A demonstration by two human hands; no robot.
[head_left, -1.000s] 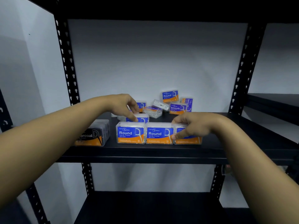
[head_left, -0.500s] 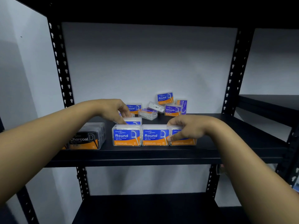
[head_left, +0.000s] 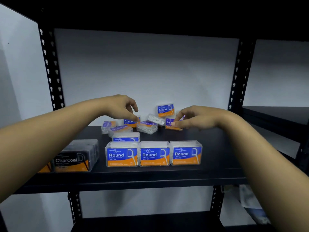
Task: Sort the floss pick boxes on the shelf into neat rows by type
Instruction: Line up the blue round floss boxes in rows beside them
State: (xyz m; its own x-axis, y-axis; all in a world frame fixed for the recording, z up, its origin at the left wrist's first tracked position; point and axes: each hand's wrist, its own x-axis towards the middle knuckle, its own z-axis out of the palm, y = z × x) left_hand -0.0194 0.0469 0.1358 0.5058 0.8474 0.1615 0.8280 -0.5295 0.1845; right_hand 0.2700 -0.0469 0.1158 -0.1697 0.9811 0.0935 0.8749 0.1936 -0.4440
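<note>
1. Spanning the whole view, a black metal shelf [head_left: 217, 174] carries every box; its front edge lies below both forearms, so the sorting is done by reaching over it.
2. Set beneath the left forearm, a dark Charcoal box [head_left: 73, 158] stands label-forward at the front edge, apparently as the start of its own row.
3. Placed between the two forearms and nearer than both hands, three Round boxes [head_left: 153, 154] stand upright, side by side and touching, labels facing out; a neat finished row is judged to be intended. A fourth Round box [head_left: 126, 137] stands just behind the leftmost one.
4. Left unsorted under and between the hands, a loose pile [head_left: 147, 126] of clear boxes lies tilted and flat at the back.
5. Reached forward with the wrist bent down, the left hand [head_left: 120, 106] is held with curled fingers, thumb and forefinger closing on a Round box at the back [head_left: 129, 122]; whether it is gripped cannot be told.
6. Extended likewise, the right hand [head_left: 195, 117] is pinched on a Smooth box [head_left: 170, 124], thumb low, fingers on top.
</note>
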